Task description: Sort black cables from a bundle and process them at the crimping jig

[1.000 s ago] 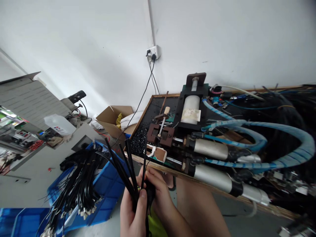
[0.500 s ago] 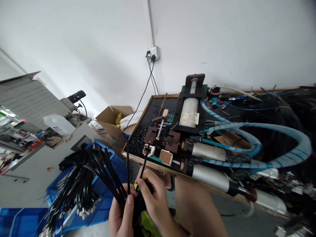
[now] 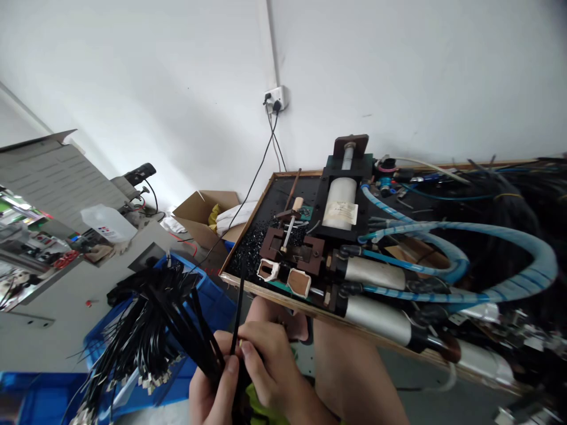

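A bundle of flat black cables [image 3: 177, 324] fans up and left out of my left hand [image 3: 210, 386], which is closed around it. One single black cable [image 3: 240, 304] stands apart from the bundle, upright beside my left thumb. My right hand [image 3: 272, 363] touches the left one, its fingers curled and its thumb pressed in close to that single cable. What lies between the right fingers is hidden. Ahead of both hands sits a brown metal fixture [image 3: 292, 247] with two cream-edged pads [image 3: 299, 284] at its front.
More black cables with metal ends [image 3: 150, 348] fill a blue bin [image 3: 217, 301] at left. A wooden-edged bench [image 3: 248, 286] carries black scraps [image 3: 254, 248], air cylinders [image 3: 376, 319] and blue-wrapped hoses [image 3: 538, 254]. Behind stands a cardboard box [image 3: 195, 221]; a grey machine table [image 3: 48, 342] is further left.
The cable that rose from my right fingers toward the fixture no longer sticks up. My right hand has shifted slightly left against my left hand. The single upright cable now leans a little right.
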The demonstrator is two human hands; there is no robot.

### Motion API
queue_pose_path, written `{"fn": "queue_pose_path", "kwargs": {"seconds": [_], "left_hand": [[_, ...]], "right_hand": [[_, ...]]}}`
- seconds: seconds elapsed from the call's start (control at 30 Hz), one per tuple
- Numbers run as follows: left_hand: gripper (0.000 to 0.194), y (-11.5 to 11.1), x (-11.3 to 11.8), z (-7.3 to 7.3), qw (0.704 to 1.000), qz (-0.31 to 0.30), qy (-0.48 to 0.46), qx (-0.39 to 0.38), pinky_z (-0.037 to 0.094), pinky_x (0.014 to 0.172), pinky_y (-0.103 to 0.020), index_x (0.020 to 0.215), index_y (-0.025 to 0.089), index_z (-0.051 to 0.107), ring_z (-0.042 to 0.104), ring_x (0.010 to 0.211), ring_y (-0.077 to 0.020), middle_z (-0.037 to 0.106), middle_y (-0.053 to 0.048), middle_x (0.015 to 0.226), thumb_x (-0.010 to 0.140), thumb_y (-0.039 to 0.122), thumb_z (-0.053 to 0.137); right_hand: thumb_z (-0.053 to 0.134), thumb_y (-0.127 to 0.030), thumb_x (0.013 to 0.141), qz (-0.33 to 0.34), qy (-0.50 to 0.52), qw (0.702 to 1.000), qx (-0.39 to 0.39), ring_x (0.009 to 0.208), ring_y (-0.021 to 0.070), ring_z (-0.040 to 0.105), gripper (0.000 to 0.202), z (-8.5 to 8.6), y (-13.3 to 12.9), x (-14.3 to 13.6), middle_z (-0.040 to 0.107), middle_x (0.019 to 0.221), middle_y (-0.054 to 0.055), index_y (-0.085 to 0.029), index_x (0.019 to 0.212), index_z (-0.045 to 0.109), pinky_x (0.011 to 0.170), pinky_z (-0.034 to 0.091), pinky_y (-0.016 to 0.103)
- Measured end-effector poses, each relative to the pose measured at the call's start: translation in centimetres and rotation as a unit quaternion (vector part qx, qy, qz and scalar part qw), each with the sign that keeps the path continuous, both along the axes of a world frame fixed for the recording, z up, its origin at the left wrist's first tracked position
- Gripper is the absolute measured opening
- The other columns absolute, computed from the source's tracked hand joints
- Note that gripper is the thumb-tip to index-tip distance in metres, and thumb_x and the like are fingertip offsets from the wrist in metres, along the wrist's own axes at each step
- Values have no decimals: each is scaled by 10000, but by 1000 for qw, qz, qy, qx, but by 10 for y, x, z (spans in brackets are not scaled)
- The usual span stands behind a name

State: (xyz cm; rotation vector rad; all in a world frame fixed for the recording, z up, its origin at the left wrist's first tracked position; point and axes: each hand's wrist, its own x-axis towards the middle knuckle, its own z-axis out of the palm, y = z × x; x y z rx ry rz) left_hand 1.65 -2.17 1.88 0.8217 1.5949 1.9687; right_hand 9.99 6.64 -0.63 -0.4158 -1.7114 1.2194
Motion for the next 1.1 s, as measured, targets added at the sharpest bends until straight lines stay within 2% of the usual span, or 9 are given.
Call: {"fn": "queue_pose_path", "kwargs": {"seconds": [0.03,0.1,0.23,0.33,0.5,0.7,0.9,1.0,1.1], "left_hand": [[233,1,-5,-2,1000,3,27,-10,587,861,-221,992,283,887,730,893,-192,808,-9,948,905,499,902],[233,2,-17,-6,995,1,90,-33,587,922,-238,1015,268,884,751,961,-211,821,-29,996,938,487,873],[186,9,-32,-9,978,-67,189,-59,631,925,-304,1009,262,895,785,1006,-262,838,-73,1063,961,434,846],[181,16,-32,-11,977,-61,195,-59,633,931,-320,1019,257,882,789,1006,-266,833,-78,1062,999,417,799],[182,29,-33,-17,965,-98,228,-78,629,920,-324,1023,236,847,789,1008,-267,831,-89,1057,1012,404,780],[187,38,-18,-15,970,-85,223,-49,641,783,-293,1036,231,801,784,880,-237,817,-72,974,1056,390,704],[147,29,-21,-37,965,-107,235,-46,639,922,-299,1198,256,756,801,1044,-230,828,-67,1116,1071,278,688],[134,27,-26,-43,961,-115,245,-61,640,896,-289,1202,249,732,795,1011,-218,810,-61,1094,1097,265,649],[122,30,-25,-39,955,-115,267,-51,641,880,-281,1186,253,725,791,987,-210,796,-52,1068,1100,246,640]], "right_hand": [[478,-370,1130,13,4,999,-34,697,239,648,382,0,0,-3,692,747,33,-262,874,740,764,493,389],[492,-459,1139,9,29,996,-89,717,240,647,415,-1,-1,-8,698,772,41,-256,873,737,686,447,359],[581,-465,1125,-84,110,980,-141,869,256,703,289,-6,-3,-15,761,953,58,-267,1052,778,793,502,362],[627,-469,1115,-121,136,969,-164,958,261,702,240,-12,-1,-16,781,1072,64,-292,1142,787,854,515,362],[701,-587,1058,-88,191,946,-246,825,223,636,338,-30,11,-21,710,893,23,-266,975,768,768,482,324],[714,-643,1027,4,252,924,-286,757,197,550,405,-48,26,-28,608,833,3,-252,920,726,706,439,305],[727,-737,958,-38,166,946,-277,891,324,690,459,-37,28,-18,728,899,77,-279,965,769,747,573,414],[735,-692,980,-48,145,951,-267,1054,346,738,481,-27,18,-3,794,1126,117,-264,1194,779,857,626,477],[763,-633,985,-48,124,957,-257,1207,383,731,500,-21,7,16,777,1323,144,-286,1345,757,938,636,530]]}}
